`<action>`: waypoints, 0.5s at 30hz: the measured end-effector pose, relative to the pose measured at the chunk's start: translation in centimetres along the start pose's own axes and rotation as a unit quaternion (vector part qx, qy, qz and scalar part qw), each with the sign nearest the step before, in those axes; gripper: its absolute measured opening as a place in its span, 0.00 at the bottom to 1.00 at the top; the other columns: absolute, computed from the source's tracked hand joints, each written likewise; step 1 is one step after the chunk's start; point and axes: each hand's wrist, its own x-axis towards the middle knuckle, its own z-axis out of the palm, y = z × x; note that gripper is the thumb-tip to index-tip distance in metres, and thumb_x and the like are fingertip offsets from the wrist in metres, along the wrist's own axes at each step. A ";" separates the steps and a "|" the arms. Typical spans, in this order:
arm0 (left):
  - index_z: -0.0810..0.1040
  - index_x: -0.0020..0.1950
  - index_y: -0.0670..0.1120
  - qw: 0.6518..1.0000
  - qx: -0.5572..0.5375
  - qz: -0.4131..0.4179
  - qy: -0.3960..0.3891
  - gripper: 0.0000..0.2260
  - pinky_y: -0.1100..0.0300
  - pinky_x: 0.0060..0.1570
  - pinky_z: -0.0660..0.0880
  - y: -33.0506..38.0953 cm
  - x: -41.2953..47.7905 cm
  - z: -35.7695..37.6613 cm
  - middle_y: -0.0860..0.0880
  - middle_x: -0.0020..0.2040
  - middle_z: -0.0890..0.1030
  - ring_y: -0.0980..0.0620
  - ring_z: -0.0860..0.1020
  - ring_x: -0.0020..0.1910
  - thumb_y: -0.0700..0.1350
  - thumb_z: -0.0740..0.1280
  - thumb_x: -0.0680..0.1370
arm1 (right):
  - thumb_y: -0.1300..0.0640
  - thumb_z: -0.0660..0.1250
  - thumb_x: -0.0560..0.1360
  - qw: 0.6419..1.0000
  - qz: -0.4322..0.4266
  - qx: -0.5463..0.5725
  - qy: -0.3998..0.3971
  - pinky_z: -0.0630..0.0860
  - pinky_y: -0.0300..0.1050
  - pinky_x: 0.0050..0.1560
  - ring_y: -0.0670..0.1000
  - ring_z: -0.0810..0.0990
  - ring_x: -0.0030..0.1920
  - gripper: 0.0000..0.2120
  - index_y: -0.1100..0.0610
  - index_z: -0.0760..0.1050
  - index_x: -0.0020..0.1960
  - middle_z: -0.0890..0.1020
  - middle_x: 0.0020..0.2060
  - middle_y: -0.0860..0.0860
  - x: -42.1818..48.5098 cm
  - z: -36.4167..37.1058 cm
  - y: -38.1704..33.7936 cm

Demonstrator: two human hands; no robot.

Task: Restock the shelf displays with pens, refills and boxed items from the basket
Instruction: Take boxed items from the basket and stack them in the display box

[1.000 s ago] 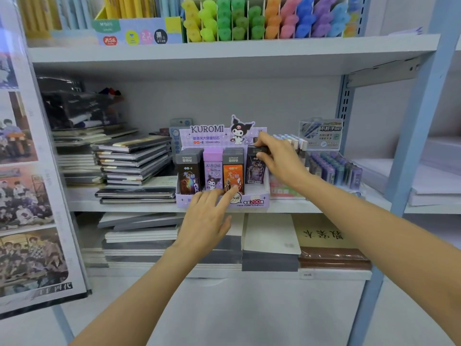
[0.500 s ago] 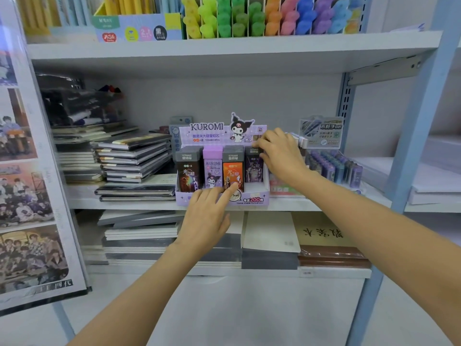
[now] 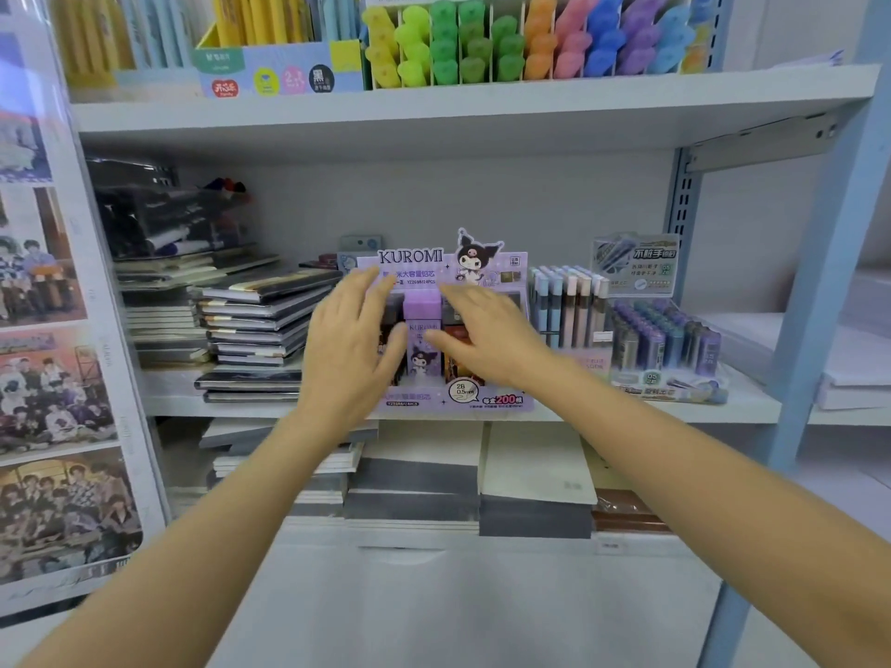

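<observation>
both hands are flat on the kuromi display box (image 3: 463, 400), which stands on the middle shelf board (image 3: 627, 412). the left hand (image 3: 354, 349) has its fingers (image 3: 381, 291) straight and a little apart, lying over a dark case (image 3: 393, 308). the thumb is just beside the purple lead case (image 3: 423, 330). the right hand (image 3: 487, 337) also has straight, slightly spread fingers (image 3: 458, 301), pressed on the cases to the other side of the purple one. an orange case (image 3: 458, 366) shows under its palm. neither hand grips anything. i judge that the flat fingers are there to push the row of refill cases back and level, so that the fronts line up.

the purple case sits between the two thumbs, upright in the box. the basket is not in view.

above the fingertips the header card (image 3: 419, 257) rises, and it seems thin, so i would not push high. outside the left hand the stacked notebooks (image 3: 260, 320) come near the box wall. outside the right hand a pen rack (image 3: 566, 306) stands just beside it. there is therefore little room sideways. the free way for the hands is straight back toward me, over the box's low front wall. the upper shelf (image 3: 434, 118) is well above the fingers.
</observation>
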 end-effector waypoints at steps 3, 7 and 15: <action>0.67 0.74 0.41 0.993 -0.025 -0.036 -0.114 0.22 0.50 0.72 0.59 -1.3 2.8 0.3 0.43 0.74 0.68 0.44 0.64 0.74 0.49 0.59 0.83 | 0.43 0.65 0.77 0.999 0.005 0.039 -0.002 0.63 0.50 0.71 0.53 0.68 0.71 0.29 0.56 0.65 0.73 0.71 0.71 0.52 0.4 -0.1 0.9; 0.73 0.68 0.40 0.991 -0.025 -0.034 -0.124 0.18 0.54 0.64 0.66 -1.1 3.4 1.3 0.42 0.65 0.77 0.43 0.72 0.65 0.48 0.60 0.82 | 0.46 0.66 0.77 0.998 -0.011 0.064 0.003 0.64 0.48 0.68 0.53 0.69 0.69 0.26 0.54 0.67 0.72 0.73 0.69 0.52 0.4 -0.5 1.9; 0.69 0.72 0.42 0.987 -0.010 -0.033 -0.157 0.20 0.52 0.68 0.64 -1.7 3.4 1.6 0.44 0.70 0.72 0.44 0.68 0.69 0.48 0.59 0.82 | 0.41 0.66 0.76 0.999 -0.035 -0.014 -0.027 0.64 0.50 0.69 0.53 0.68 0.70 0.32 0.54 0.64 0.74 0.71 0.71 0.52 1.5 -0.2 1.1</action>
